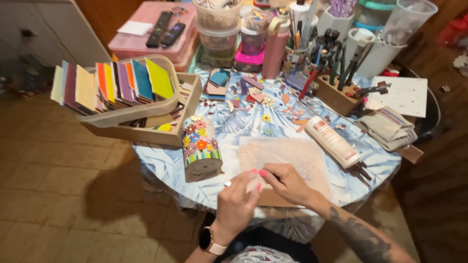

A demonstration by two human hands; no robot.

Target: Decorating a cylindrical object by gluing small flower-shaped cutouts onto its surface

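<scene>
My left hand (237,200), with a watch on its wrist, and my right hand (286,182) meet at the table's near edge, fingertips pinched together over a pale board (297,156). Something small sits between the fingers; I cannot tell what it is. Left of the hands a cylinder covered in a colourful flower mosaic (200,146) lies on its side on the blue patterned cloth (229,122). A white glue tube (332,141) lies to the right of the board.
A wooden tray with a rack of coloured tiles (117,85) stands at the left. Loose mosaic pieces (263,97), a wooden block of tools (341,83), jars, a pink bottle (274,46) and folded cloths (387,127) crowd the back and right. Remotes lie on a pink box (156,34).
</scene>
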